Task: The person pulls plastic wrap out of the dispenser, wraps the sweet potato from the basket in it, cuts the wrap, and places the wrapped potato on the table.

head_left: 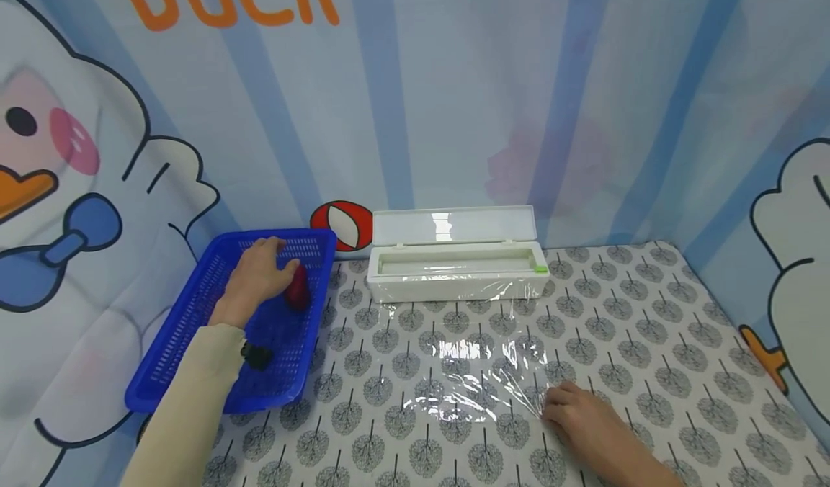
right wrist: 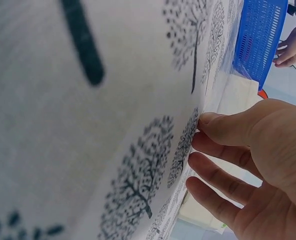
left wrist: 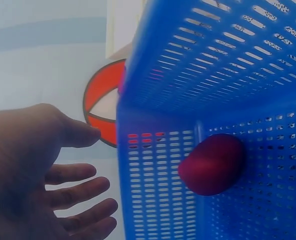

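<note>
My left hand (head_left: 259, 267) is over the blue plastic basket (head_left: 310, 357), fingers spread and holding nothing. Close by its thumb, inside the basket, lies a smooth dark red rounded thing (left wrist: 215, 165) that looks like a fruit. In the left wrist view it rests toward one corner, apart from the fingers. On the right, a sheet of clear plastic wrap (head_left: 457, 350) stretches over the patterned cloth from the white wrap dispenser (head_left: 454, 289). My right hand (head_left: 586, 422) pinches its near right corner between thumb and forefinger, and creases run to the fingertips.
The dispenser's lid (head_left: 454, 225) stands raised against the back curtain (head_left: 447, 98). A small bright green piece (head_left: 541, 269) sits at the dispenser's right end. The tree-patterned tablecloth (head_left: 648, 357) covers the table, and the curtain with cartoon ducks closes off the back and sides.
</note>
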The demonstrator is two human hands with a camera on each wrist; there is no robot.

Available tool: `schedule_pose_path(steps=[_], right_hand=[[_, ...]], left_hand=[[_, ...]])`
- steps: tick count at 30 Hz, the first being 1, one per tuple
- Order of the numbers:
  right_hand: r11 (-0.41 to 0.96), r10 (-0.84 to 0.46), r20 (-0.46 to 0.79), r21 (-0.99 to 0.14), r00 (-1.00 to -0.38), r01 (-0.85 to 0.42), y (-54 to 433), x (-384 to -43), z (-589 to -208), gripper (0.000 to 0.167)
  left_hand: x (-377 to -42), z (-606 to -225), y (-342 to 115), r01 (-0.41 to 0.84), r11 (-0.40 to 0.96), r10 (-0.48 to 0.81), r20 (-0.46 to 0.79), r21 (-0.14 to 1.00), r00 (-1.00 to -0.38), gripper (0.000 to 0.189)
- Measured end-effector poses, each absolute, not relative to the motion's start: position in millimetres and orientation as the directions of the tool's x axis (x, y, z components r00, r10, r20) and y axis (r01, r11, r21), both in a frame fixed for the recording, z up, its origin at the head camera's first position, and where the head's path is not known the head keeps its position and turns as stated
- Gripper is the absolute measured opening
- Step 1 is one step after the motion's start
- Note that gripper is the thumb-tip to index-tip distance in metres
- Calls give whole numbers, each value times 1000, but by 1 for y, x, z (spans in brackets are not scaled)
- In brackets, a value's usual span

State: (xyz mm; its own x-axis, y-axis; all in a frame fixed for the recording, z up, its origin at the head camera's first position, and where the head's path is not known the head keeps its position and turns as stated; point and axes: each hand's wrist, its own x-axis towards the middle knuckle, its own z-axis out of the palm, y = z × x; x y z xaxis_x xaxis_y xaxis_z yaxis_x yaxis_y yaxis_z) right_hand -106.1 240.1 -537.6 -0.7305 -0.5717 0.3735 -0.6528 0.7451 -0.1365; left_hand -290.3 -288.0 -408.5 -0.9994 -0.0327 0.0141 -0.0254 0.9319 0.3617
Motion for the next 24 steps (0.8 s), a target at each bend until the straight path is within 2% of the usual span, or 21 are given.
schedule_pose_path(steps=[24], right_hand=[[725, -574, 405, -153, -712, -671, 242, -106, -540, 22]], left_hand=[[-315, -445, -295, -123, 901, -81, -118, 416, -990, 64]])
